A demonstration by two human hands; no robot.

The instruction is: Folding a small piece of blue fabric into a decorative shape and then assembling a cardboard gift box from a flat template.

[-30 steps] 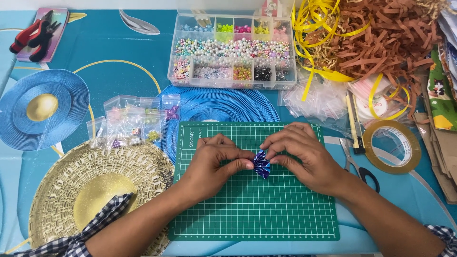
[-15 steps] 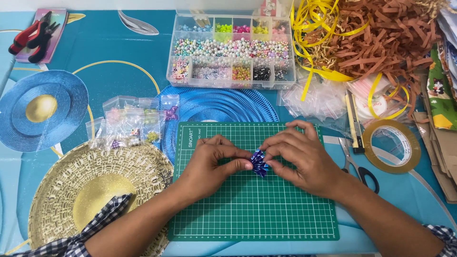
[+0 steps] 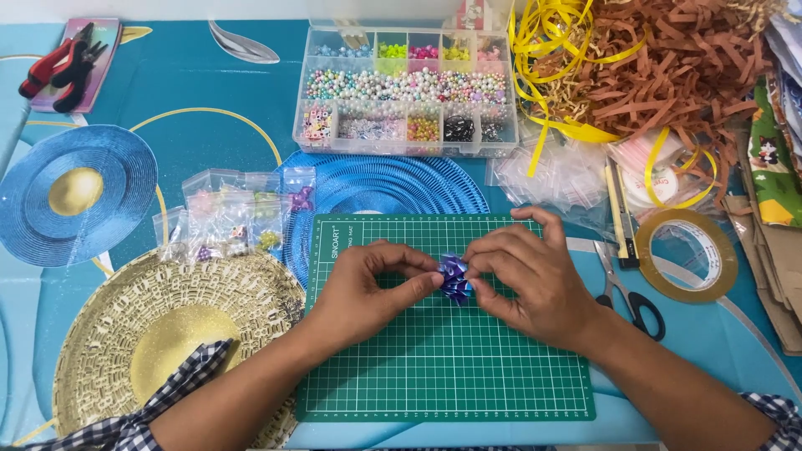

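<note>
A small shiny blue ribbon bow (image 3: 455, 278) sits just above the green cutting mat (image 3: 443, 367), pinched from both sides. My left hand (image 3: 368, 288) holds its left side with fingertips curled in. My right hand (image 3: 526, 280) grips its right side, fingers bent over the top. Both forearms in checked sleeves reach in from the bottom edge.
A clear compartment box of beads (image 3: 405, 96) stands behind the mat. Small bead bags (image 3: 238, 217) lie left, by gold (image 3: 159, 334) and blue (image 3: 75, 192) round mats. Scissors (image 3: 626, 288), a tape roll (image 3: 687, 255), a knife (image 3: 618, 213), yellow ribbon (image 3: 543, 58) and brown paper shred (image 3: 668, 67) lie right. Pliers (image 3: 58, 67) rest far left.
Both hands have shifted slightly up the mat with the bow, and the fingers have reworked their pinch on it.
</note>
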